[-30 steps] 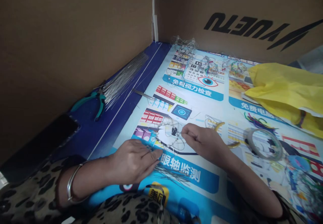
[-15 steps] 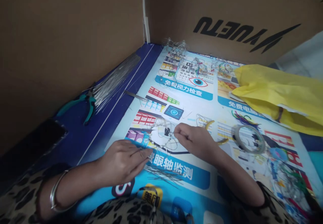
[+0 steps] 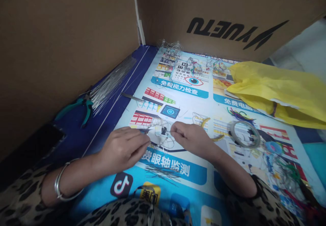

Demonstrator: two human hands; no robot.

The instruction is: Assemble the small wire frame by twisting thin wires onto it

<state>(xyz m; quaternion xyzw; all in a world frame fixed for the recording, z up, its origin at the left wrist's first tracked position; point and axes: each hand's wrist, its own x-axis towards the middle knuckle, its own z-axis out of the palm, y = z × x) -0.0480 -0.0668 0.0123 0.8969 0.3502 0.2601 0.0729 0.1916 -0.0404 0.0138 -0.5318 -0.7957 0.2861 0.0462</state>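
Note:
Between my hands is a thin, beaded wire piece (image 3: 163,143), looped into a loose ring over the printed sheet. My left hand (image 3: 128,148) pinches its left side, thumb and fingers pressed together. From the right, my right hand (image 3: 189,138) has its fingers curled closed on the opposite side of the wire. The exact spots gripped are hidden by the fingers. Just below lies a small bunch of short wires (image 3: 163,172). Close to my right hand, a yellow curved tool handle (image 3: 217,138) rests on the sheet.
Teal-handled pliers (image 3: 85,108) and a bundle of straight wires (image 3: 112,85) lie at left. Tweezers (image 3: 131,97) are near them. A tape roll (image 3: 245,135), a yellow bag (image 3: 277,90) and tangled wire pieces (image 3: 282,171) lie at right. Cardboard walls (image 3: 214,1) stand behind.
My left hand has risen slightly and its fingers have drawn closer together on the wire piece. My right hand stays closed beside it. The whole view has shifted a little.

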